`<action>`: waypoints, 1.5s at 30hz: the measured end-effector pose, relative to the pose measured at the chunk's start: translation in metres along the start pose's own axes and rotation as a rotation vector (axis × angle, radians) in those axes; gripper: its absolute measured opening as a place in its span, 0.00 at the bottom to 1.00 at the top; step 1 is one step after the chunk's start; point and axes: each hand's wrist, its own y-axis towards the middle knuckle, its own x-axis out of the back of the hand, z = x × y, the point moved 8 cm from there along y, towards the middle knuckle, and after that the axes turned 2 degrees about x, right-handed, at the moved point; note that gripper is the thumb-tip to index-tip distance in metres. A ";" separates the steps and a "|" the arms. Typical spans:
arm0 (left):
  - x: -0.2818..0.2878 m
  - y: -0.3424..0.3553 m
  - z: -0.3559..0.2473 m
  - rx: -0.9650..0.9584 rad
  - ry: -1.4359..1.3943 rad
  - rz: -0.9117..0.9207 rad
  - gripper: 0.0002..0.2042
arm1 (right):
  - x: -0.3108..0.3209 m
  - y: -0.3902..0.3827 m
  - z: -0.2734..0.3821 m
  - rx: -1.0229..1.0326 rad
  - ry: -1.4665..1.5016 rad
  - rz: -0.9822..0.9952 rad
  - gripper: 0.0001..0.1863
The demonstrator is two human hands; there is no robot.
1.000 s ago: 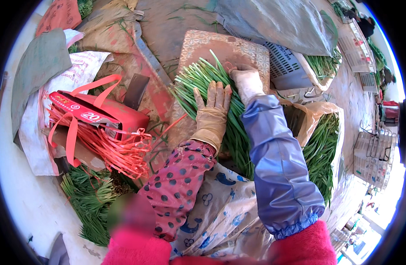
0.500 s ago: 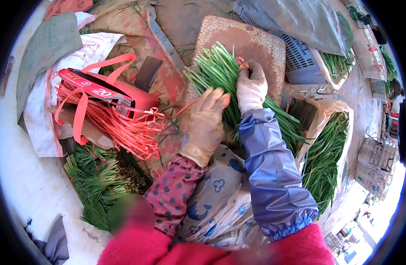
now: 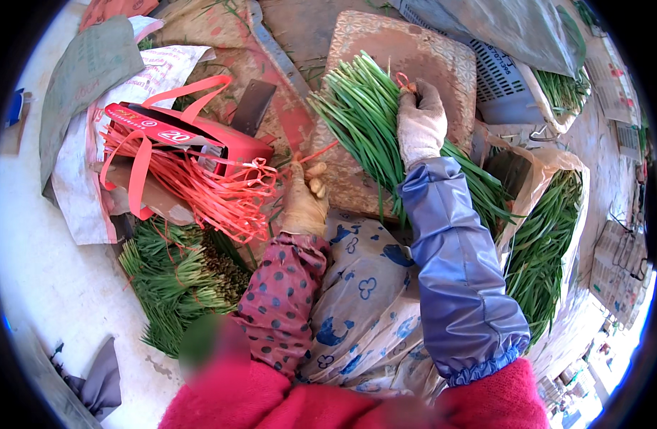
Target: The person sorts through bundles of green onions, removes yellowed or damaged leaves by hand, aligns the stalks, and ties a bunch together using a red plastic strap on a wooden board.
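A loose bundle of long green garlic chives (image 3: pixel 360 107) lies across a worn, patterned board (image 3: pixel 443 71). My right hand (image 3: pixel 423 125), in a pale knitted glove, is closed on the bundle's right side. By its fingertips shows a bit of red tie strip. My left hand (image 3: pixel 305 204), in a tan glove, is apart from the bundle, to its lower left. Its fingers are curled, pinching a thin red strip (image 3: pixel 321 151) that runs up toward the chives. Left of it, many red strips (image 3: pixel 207 193) spill from a red carton bag (image 3: pixel 242 149).
Tied chive bundles (image 3: pixel 182 272) are stacked at lower left. A dark flat blade-like piece (image 3: pixel 254 107) lies behind the bag. At right are an open sack of chives (image 3: pixel 546 243) and a grey-blue crate (image 3: pixel 496 93) under a grey cover. Patterned cloth (image 3: pixel 364 286) covers my lap.
My left hand has moved left, off the chives, and its fingers are now curled on the red strip. My right hand keeps its hold on the bundle. The whole view has shifted slightly.
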 end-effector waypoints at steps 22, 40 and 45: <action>-0.193 -0.026 0.008 -0.130 1.163 0.600 0.12 | 0.008 -0.012 -0.008 -0.074 0.457 -0.019 0.09; -0.203 0.014 0.021 0.197 1.247 0.496 0.12 | 0.015 -0.005 -0.020 -0.246 0.528 -0.055 0.10; -0.204 0.012 0.019 0.176 1.305 0.482 0.13 | 0.001 -0.009 -0.016 -0.198 0.817 0.190 0.09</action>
